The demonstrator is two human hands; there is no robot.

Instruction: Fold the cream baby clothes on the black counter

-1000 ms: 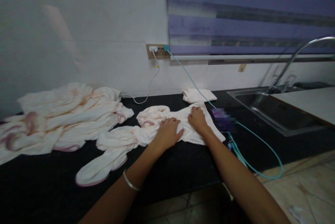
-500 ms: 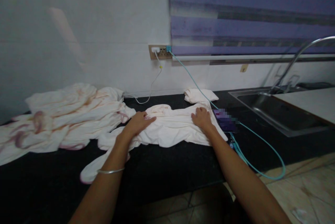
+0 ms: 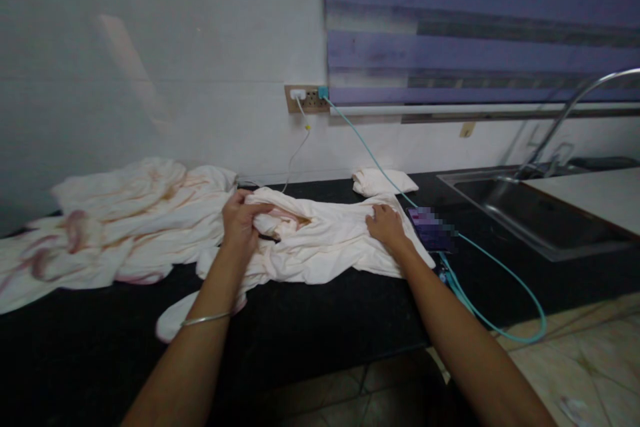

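A pale pink garment (image 3: 325,244) lies spread on the black counter (image 3: 325,320). My left hand (image 3: 240,217) grips a bunched fold at the garment's left end and lifts it a little off the counter. My right hand (image 3: 385,226) lies flat on the garment's right end, pressing it down, with the fingers together. A silver bangle sits on my left wrist.
A heap of pale cloth with pink trim (image 3: 115,220) lies to the left. A small folded cloth (image 3: 383,182) sits by the wall. A phone (image 3: 430,234) on a teal cable (image 3: 500,280) lies beside my right hand. A sink (image 3: 525,210) and tap stand at right.
My left hand slid left along the garment, then closed on its left end and raised a fold. My right hand stayed pressed on the right end.
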